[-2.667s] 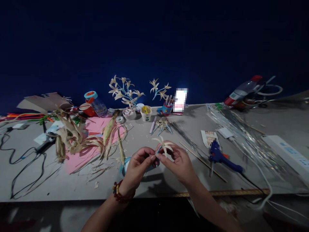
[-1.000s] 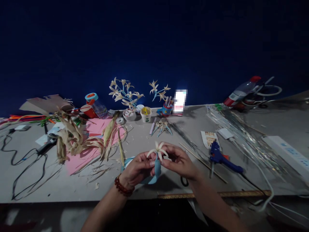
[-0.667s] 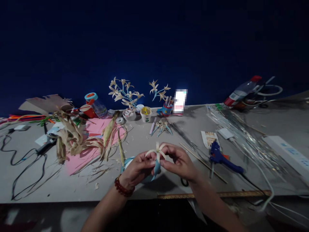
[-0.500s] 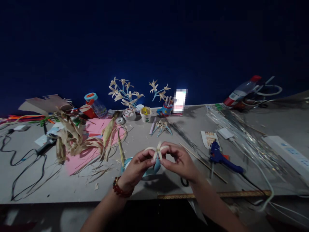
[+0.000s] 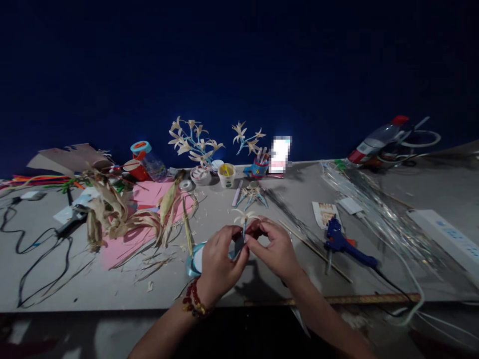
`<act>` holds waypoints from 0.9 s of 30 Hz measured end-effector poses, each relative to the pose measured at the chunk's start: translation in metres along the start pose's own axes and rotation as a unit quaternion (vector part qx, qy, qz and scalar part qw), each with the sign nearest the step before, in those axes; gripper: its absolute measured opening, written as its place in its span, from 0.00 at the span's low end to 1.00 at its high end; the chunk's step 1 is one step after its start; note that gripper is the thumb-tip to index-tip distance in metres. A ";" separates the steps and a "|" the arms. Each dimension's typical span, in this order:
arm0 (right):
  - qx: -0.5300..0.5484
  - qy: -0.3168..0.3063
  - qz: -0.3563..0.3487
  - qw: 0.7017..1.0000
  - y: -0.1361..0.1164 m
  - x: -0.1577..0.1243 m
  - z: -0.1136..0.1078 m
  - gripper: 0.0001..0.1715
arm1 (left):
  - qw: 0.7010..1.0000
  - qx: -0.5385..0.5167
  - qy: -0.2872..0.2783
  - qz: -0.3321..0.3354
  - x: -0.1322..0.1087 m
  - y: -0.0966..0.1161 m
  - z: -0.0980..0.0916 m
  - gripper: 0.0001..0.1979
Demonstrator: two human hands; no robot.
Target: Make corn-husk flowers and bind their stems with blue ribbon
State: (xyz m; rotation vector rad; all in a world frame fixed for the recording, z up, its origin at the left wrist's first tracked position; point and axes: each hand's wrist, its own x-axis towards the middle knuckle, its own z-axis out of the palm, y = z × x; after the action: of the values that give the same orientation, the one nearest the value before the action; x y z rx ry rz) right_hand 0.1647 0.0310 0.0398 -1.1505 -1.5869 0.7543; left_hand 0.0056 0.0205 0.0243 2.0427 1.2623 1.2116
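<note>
Over the front of the table, my right hand pinches the thin blue-wrapped stem of a pale flower that seems made of corn husk. Its narrow petals spread above my fingertips. My left hand is closed just beside it, its curled fingers on a strip of blue tape running below the flower; the fingertips are partly hidden. A roll of blue tape shows behind my left hand, mostly covered by it. Several finished flowers with blue stems lie on the table beyond my hands.
Dry corn husks and pink paper spread at the left. A blue glue gun with its cord lies at the right, beside thin wires and a power strip. Flower branches, small tubs and a lit phone stand behind.
The flower has tipped upright and its stem now shows. My left hand has turned over, its back now facing me, and shifted slightly right; more of the tape roll is exposed.
</note>
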 end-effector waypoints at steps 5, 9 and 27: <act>0.062 0.005 0.031 0.998 0.005 -0.002 0.002 0.03 | 0.992 -0.098 -0.033 -0.066 0.006 0.006 -0.005 0.05; 0.080 0.005 0.047 0.996 0.009 -0.003 0.004 0.04 | 0.966 -0.212 -0.069 -0.130 0.010 0.010 -0.010 0.10; 0.081 -0.030 0.053 0.995 -0.002 -0.006 -0.001 0.02 | 0.886 -0.384 -0.059 -0.252 0.008 0.003 -0.003 0.10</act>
State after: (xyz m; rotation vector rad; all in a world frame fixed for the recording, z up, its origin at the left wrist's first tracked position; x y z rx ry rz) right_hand 0.1656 0.0250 0.0402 -1.1095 -1.4929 0.9767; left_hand 0.0058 0.0261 0.0321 1.1040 0.9430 1.0685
